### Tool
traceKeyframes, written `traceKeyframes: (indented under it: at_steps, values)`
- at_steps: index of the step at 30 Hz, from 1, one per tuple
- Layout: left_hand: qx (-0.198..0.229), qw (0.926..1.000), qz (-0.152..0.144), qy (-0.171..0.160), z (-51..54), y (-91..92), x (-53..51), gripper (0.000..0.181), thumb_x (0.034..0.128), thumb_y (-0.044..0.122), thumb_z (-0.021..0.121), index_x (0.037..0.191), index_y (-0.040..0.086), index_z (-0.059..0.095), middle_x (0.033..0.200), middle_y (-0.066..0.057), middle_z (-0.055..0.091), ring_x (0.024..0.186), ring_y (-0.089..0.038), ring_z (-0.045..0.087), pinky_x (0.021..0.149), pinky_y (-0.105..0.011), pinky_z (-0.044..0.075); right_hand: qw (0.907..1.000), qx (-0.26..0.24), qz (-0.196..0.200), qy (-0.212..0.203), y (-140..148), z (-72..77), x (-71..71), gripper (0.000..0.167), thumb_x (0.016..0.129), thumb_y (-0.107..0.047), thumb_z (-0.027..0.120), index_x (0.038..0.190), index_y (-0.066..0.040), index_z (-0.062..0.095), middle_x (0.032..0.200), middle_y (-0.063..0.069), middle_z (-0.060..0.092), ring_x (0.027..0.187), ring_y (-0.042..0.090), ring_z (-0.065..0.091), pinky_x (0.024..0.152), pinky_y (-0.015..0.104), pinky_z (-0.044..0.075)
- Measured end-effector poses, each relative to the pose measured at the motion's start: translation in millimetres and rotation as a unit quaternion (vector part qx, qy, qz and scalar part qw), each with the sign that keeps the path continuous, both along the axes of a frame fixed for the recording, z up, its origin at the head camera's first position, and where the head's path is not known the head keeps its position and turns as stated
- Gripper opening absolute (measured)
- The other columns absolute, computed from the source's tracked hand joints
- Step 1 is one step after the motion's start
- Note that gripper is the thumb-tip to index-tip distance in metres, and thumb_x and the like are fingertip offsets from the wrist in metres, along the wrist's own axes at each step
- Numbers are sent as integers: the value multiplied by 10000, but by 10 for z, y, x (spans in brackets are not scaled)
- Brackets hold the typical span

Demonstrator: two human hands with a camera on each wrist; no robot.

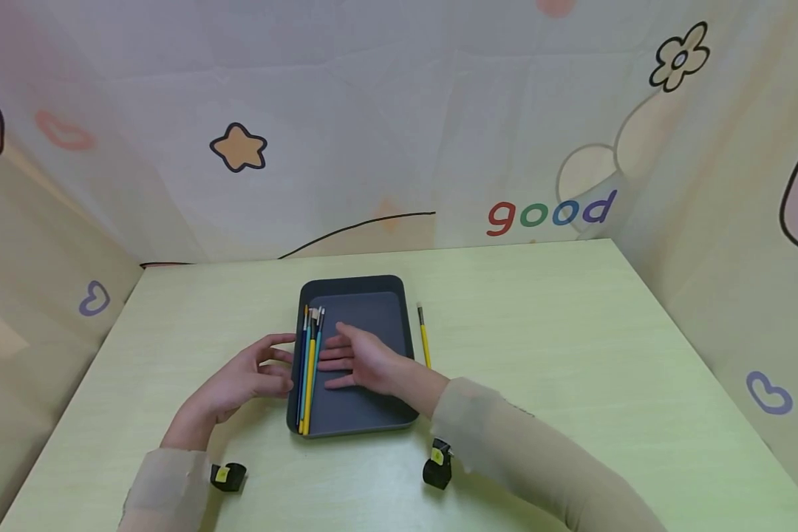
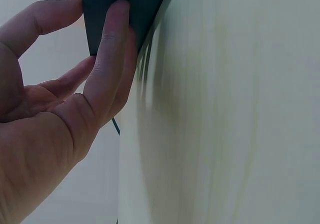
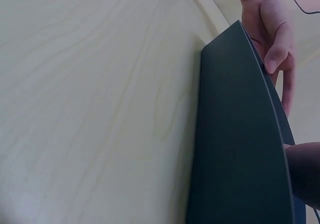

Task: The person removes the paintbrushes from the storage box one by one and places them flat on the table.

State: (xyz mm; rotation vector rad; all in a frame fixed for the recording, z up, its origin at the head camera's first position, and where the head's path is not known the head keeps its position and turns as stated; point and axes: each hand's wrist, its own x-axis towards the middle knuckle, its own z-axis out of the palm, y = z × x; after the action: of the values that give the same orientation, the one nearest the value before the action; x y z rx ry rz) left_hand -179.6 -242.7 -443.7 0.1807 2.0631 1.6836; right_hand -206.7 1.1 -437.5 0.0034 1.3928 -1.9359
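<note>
A dark grey tray (image 1: 366, 417) holds several thin brushes (image 1: 310, 369), bunched lengthwise along its left side. My left hand (image 1: 239, 380) touches the outside of the tray's left wall with bent, spread fingers; the left wrist view has those fingers (image 2: 117, 29) against the dark wall (image 2: 145, 7). Inside the tray, my right hand (image 1: 366, 360) has its fingers extended and spread, tips beside the brushes; contact with them cannot be told. The right wrist view is mostly the tray's outer wall (image 3: 235, 134), with the left hand (image 3: 270, 29) beyond.
One yellow brush (image 1: 424, 336) lies on the table just right of the tray, partly hidden by my right forearm. Small black devices with yellow labels sit by my left wrist (image 1: 228, 476) and right sleeve (image 1: 437, 464). Printed curtains surround the pale table (image 1: 539, 318).
</note>
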Motion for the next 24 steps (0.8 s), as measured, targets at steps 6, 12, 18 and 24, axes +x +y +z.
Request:
traceKeyframes:
  at_steps: [6, 12, 18, 24]
  values:
    - [23, 10000, 38, -24, -8, -1, 1, 807, 879, -20, 663, 1584, 41, 275, 1361, -280, 419, 1086, -317, 609, 880, -418, 586, 9999, 35, -75, -67, -40, 0, -3, 633, 1121, -375, 325, 1500, 131, 358, 1471, 300, 469, 1372, 417, 464, 1067, 592, 436]
    - [57, 10000, 36, -53, -13, -8, -3, 817, 873, -20, 667, 1586, 42, 274, 1364, -281, 420, 1088, -311, 611, 879, -414, 585, 9999, 26, -86, -100, -80, -26, -6, 602, 1116, -344, 373, 1489, 128, 372, 1461, 279, 480, 1364, 403, 473, 1059, 586, 447]
    - [18, 10000, 36, -48, -7, -9, -2, 815, 886, -9, 676, 1590, 49, 271, 1379, -281, 414, 1114, -323, 605, 889, -417, 583, 9998, 16, -140, -156, -97, -44, -9, 537, 1104, -273, 429, 1471, 118, 404, 1434, 260, 497, 1356, 404, 476, 1042, 576, 467]
    - [33, 10000, 29, -45, 8, 3, 12, 809, 894, -8, 674, 1591, 44, 266, 1373, -283, 415, 1111, -325, 603, 893, -423, 583, 9997, -44, -149, -166, -88, -62, -4, 511, 1103, -244, 429, 1467, 113, 413, 1409, 253, 517, 1341, 389, 494, 1031, 557, 483]
